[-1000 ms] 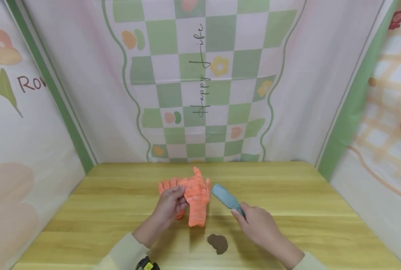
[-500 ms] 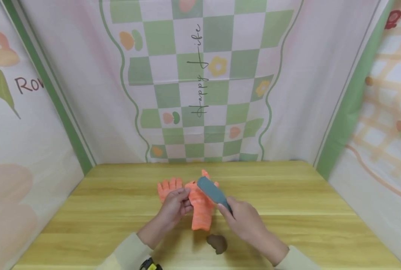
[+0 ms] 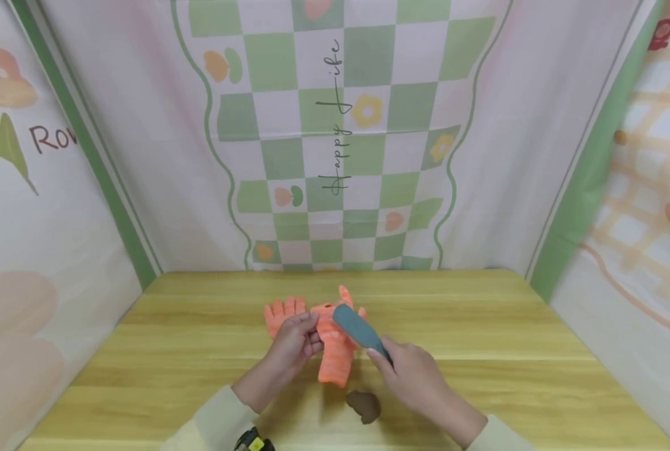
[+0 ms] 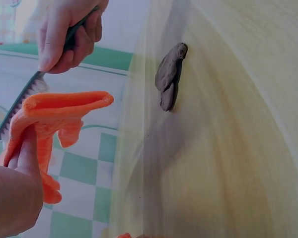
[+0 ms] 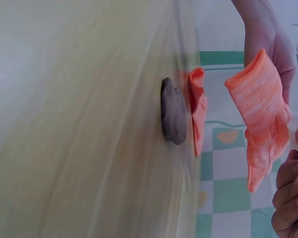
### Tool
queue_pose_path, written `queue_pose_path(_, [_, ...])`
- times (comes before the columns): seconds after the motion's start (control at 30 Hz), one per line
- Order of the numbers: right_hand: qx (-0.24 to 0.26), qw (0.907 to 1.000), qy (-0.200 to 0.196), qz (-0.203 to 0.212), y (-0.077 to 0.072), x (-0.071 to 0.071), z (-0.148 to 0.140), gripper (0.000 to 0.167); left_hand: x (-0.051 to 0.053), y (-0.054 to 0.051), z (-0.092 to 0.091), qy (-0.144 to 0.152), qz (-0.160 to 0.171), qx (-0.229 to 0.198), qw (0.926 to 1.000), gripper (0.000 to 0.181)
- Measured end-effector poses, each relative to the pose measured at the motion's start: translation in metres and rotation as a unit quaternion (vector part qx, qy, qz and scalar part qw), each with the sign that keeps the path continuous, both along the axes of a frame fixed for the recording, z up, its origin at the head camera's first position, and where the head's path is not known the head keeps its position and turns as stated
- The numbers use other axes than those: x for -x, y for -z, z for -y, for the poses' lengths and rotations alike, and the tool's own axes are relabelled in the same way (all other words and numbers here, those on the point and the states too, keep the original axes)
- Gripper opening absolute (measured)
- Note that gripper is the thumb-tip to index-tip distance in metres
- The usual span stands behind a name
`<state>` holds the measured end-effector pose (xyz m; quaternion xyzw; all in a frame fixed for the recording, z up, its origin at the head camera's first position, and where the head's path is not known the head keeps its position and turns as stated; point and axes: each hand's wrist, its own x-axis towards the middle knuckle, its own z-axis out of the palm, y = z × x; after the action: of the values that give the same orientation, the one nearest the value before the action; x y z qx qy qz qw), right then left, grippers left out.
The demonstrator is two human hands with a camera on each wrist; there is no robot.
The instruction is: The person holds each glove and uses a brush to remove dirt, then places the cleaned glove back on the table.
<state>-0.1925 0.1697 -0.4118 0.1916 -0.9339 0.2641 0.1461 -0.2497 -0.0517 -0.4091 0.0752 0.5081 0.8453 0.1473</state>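
Observation:
My left hand (image 3: 294, 343) pinches an orange knit glove (image 3: 335, 363) by its side, holding it above the table with the cuff toward me. A small dark spot shows near the glove's finger end. My right hand (image 3: 419, 373) grips the handle of a grey-blue brush (image 3: 358, 327), whose head lies across the glove in the head view. Pale bristles (image 4: 38, 87) face the glove in the left wrist view; whether they touch it is hard to tell. A second orange glove (image 3: 281, 311) lies on the table behind my left hand, partly hidden by it.
A dark brown lump (image 3: 364, 407) sits on the wooden table (image 3: 481, 313) near my side, below the held glove. Behind the table hangs a green-and-white checked curtain (image 3: 368, 56), with patterned cloth on both sides.
The brush has turned bristles down and moved left from beside the glove to over it. The held glove has shifted slightly right and tilted. In the last half second the brush head dropped slightly.

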Motion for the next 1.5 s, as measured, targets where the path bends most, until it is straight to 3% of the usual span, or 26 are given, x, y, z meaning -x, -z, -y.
queue_pose_path(0.17, [-0.006,1.0000,0.006,0.002,0.006,-0.001,-0.009,0.026,0.000,-0.001,0.001,-0.006,0.008,0.002,0.9999,0.026])
queue_pose_path(0.43, [-0.027,0.9976,0.057,0.030,0.008,0.001,-0.025,0.029,0.004,-0.006,0.013,-0.053,0.016,-0.012,0.9984,0.033])
queue_pose_path(0.83, [0.010,0.9997,0.020,0.004,-0.015,0.004,-0.004,0.032,0.004,0.000,0.009,-0.022,0.012,0.006,0.9997,0.026])
queue_pose_path(1.13, [0.002,0.9998,0.012,0.018,-0.009,0.003,0.013,0.028,-0.001,-0.002,0.001,0.013,0.004,0.006,0.9999,0.028])
queue_pose_path(1.5, [-0.028,0.9993,0.015,0.020,-0.005,0.002,0.011,0.029,-0.001,-0.001,0.002,-0.009,0.011,0.012,0.9998,0.027])
